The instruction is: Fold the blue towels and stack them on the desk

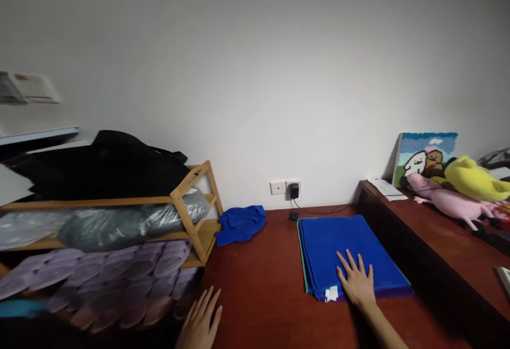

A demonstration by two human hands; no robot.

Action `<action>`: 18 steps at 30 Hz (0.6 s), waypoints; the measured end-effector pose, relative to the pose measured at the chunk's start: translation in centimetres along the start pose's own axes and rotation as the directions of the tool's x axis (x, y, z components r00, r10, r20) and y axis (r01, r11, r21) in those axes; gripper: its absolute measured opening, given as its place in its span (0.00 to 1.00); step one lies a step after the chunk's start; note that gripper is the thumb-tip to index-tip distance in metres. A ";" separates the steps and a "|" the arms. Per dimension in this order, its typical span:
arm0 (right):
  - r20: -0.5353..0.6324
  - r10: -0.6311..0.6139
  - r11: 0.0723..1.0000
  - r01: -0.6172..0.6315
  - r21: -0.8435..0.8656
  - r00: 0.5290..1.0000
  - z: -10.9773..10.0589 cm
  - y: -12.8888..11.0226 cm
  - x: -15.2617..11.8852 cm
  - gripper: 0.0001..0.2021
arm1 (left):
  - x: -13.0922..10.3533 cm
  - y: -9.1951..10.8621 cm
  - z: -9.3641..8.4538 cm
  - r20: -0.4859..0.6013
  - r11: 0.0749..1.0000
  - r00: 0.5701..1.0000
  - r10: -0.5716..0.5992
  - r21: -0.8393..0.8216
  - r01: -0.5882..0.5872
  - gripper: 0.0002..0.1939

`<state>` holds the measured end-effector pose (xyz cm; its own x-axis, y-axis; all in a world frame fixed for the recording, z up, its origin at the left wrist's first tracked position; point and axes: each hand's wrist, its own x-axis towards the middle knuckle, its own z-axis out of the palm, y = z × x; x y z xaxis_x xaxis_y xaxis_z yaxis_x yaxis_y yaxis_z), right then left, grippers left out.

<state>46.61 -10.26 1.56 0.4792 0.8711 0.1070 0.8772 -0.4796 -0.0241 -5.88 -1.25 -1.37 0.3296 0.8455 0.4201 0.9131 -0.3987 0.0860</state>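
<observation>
A stack of folded blue cloths (pixel 338 248) with a green edge lies on the red-brown tabletop (pixel 258 296), a white label showing at its near edge. My right hand (pixel 357 282) rests on the near right part of the stack, palm down with fingers spread. At the table's near left edge is my left hand (pixel 201 320), its fingers stretched out and nothing visible in it. A crumpled blue cloth (pixel 241 224) sits at the back left of the table, apart from both hands.
A wooden rack (pixel 205 205) on the left holds lilac slippers (pixel 139 261), plastic-wrapped items and a black bag (pixel 115 166). A black plug (pixel 294 190) with a cable is in the wall. On the raised right surface are plush toys (pixel 474 179) and a picture (pixel 428 152).
</observation>
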 end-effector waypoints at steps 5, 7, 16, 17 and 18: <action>0.028 0.022 1.000 -0.023 0.006 0.999 0.8 1.0 5.6 0.28 | -0.6 -1.2 1.4 -0.022 1.000 1.000 -0.009 -0.020 0.009 0.28; 0.027 0.026 1.000 -0.026 0.012 0.999 1.0 1.4 7.4 0.28 | -0.6 -1.3 1.5 -0.019 1.000 1.000 -0.019 -0.024 0.018 0.28; 0.096 0.010 0.999 -0.015 0.048 0.995 1.3 3.1 11.5 0.28 | -0.4 -0.8 0.6 -0.025 1.000 1.000 -0.003 -0.014 0.003 0.26; 0.108 0.008 0.999 -0.013 0.050 0.994 1.3 3.3 11.5 0.28 | -0.5 -0.6 0.3 -0.023 1.000 1.000 -0.008 -0.011 0.008 0.26; 0.126 0.009 0.999 -0.016 0.051 0.992 1.2 3.4 11.5 0.29 | -0.5 -0.3 -0.1 -0.021 1.000 1.000 -0.013 -0.008 0.013 0.26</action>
<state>55.13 -1.76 1.49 0.4872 0.8731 -0.0191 0.8700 -0.4871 -0.0763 -6.33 -1.57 -1.55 0.3126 0.8431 0.4376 0.9153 -0.3906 0.0985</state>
